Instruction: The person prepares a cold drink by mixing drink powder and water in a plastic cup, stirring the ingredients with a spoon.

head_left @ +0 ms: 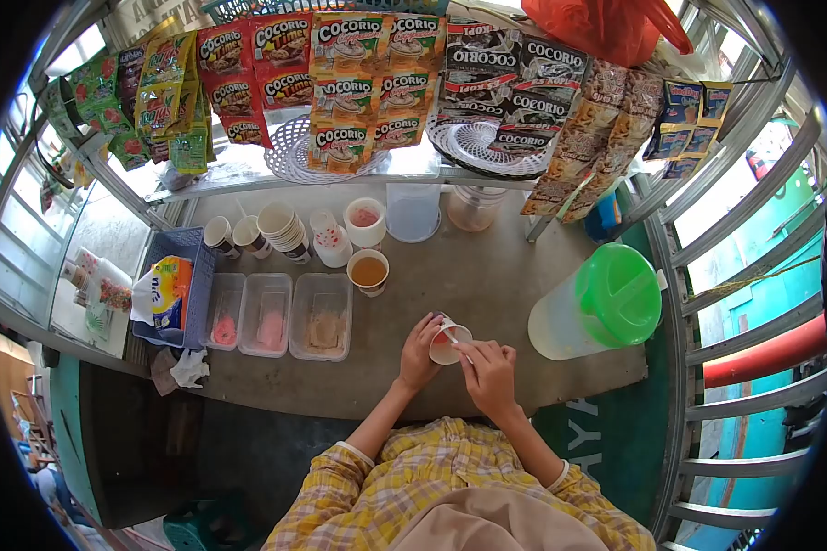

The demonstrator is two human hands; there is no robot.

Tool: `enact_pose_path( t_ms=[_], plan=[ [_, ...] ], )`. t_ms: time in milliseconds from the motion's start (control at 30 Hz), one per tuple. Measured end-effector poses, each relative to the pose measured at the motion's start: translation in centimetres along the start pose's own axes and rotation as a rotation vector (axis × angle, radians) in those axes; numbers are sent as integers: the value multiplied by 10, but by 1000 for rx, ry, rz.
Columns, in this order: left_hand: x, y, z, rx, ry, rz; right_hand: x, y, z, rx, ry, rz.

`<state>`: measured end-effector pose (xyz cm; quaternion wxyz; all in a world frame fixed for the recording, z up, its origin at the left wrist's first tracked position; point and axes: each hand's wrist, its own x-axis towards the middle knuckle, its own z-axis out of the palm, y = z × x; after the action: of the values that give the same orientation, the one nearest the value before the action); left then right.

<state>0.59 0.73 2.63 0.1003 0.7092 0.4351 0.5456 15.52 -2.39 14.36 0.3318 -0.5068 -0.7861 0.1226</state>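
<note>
My left hand [420, 349] is wrapped around the side of a paper cup [462, 331] and tilts it slightly over the front part of the table. Something pinkish-red shows inside the cup. Between the fingers of my right hand [488, 367] is a slim white spoon [450, 336], its lower end down in the cup and hard to make out. Behind my hands stands another paper cup [369, 272] of amber-brown liquid. A white tub with pink contents [366, 217] is just beyond it.
Three clear plastic boxes [321, 278] of powder sit at left, beside a blue basket [170, 241]. Stacked paper cups [283, 226] stand behind them. At right is a large jug with a green lid [618, 294]. Drink sachets [372, 87] hang from the rack above the table [487, 275].
</note>
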Motion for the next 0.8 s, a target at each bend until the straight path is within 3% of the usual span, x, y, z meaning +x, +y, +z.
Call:
enact_pose_path(
  t_ms=[267,367,467,567,667,767,800],
  plan=[
    [-1,-2,0,61,18,33,-2,3,2,-33,36,74],
    [-2,-2,0,95,5,42,-6,10,6,-13,-44,76],
    [-4,-4,1,111,6,43,-9,8,8,167,-17,176],
    [-5,-5,3,102,10,43,-7,10,7,45,50,136],
    [-5,-5,3,107,5,41,-10,19,9,259,-45,236],
    [-5,-5,2,119,-9,33,-9,19,9,146,90,241],
    [-5,-4,2,122,-15,31,-10,23,12,246,55,283]
  ],
)
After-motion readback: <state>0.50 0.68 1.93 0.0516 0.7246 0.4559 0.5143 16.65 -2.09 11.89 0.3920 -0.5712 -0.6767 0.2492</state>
